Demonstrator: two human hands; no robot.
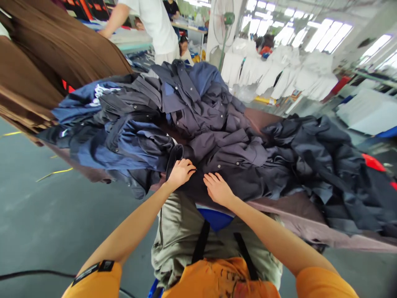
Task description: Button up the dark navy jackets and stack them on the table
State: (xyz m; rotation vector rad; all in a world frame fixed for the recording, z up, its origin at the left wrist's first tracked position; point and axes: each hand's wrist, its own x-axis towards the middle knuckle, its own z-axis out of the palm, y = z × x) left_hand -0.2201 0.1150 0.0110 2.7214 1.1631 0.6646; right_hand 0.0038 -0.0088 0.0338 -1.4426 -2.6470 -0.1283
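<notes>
A dark charcoal jacket with snap buttons lies spread on the cloth-covered table in front of me. My left hand is closed in a pinch at its left end, beside a raised, curled edge of dark cloth. The fabric between the fingertips is barely visible. A short way to the right, my right hand rests palm down on the same jacket, fingers stretched out and lying flat near the table's front edge.
Navy and black jackets are heaped on the left, more dark garments on the right. Brown cloth hangs at the far left. Behind stand a person in a white shirt, a fan and white garments.
</notes>
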